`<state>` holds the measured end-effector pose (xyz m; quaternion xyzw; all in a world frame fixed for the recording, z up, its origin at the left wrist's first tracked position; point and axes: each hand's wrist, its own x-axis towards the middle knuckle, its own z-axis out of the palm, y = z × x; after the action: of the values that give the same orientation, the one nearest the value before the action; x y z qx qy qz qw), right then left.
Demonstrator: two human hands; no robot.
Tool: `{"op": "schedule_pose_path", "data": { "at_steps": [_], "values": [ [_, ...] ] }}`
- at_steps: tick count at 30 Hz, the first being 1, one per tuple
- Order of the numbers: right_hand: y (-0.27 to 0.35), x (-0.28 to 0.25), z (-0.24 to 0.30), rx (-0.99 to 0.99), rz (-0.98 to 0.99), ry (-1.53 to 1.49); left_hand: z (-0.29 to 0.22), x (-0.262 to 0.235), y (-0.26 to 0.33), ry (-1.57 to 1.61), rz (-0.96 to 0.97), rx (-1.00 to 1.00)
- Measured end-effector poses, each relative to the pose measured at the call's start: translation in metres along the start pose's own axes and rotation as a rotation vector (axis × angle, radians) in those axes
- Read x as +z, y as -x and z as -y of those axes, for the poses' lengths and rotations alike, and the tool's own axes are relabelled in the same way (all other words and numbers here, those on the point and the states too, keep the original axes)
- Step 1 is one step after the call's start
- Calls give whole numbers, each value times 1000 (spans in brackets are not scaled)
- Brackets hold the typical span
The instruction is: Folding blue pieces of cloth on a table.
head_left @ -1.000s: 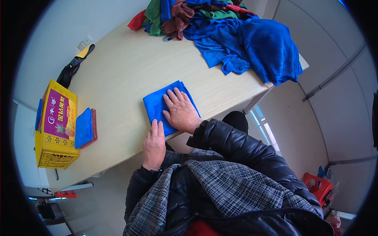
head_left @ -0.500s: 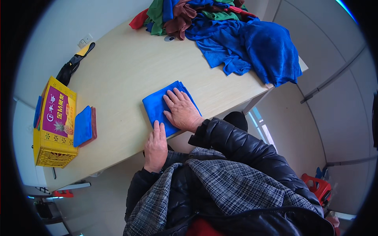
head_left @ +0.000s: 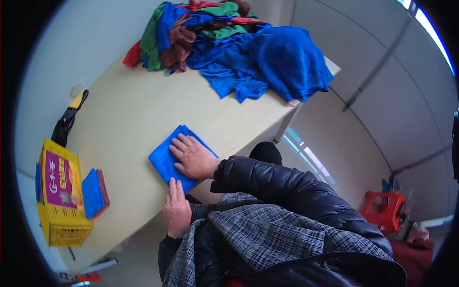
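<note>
From the head camera, looking down over the person's shoulders, a folded blue cloth [head_left: 167,158] lies near the front edge of a pale wooden table [head_left: 129,110]. The right hand [head_left: 193,155] rests flat on top of the cloth, palm down, fingers stretched out and slightly spread, gripping nothing (it simply presses on the fabric). The left hand [head_left: 177,208] sits just below, at the table's edge, fingers straight and close together; its fingertips touch the near corner of the cloth, and it too holds nothing. Both arms come in from the lower part of the picture, in a dark padded jacket under a grey checked garment.

At the far end of the table a loose pile of cloths [head_left: 229,43] is heaped: mostly blue, with green, red and brown pieces mixed in, part of it hanging over the right-hand corner. Well to the left, a yellow plastic basket [head_left: 60,205] stands at the table's edge, and just beside it lies a small stack of folded cloths [head_left: 93,191], blue on top, reddish-brown beneath. A black strap-like object [head_left: 67,124] lies further back on the left side. On the floor to the right stands a red plastic stool [head_left: 385,210].
</note>
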<state>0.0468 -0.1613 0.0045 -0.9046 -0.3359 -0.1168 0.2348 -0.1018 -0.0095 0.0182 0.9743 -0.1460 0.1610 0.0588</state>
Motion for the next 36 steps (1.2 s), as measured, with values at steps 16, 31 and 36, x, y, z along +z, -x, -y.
{"op": "schedule_pose_path", "data": {
  "at_steps": [16, 31, 36],
  "values": [
    [0, 6, -9, -74, -75, -47, 10, -18, -9, 84, -65, 60],
    [-6, 12, -1, -180, -39, -84, 25, 5, 4, 19, -41, 117],
    [-11, 11, -17, -282, -67, -42, 17, 4, -4, 59, -108, 168]
  ]
}}
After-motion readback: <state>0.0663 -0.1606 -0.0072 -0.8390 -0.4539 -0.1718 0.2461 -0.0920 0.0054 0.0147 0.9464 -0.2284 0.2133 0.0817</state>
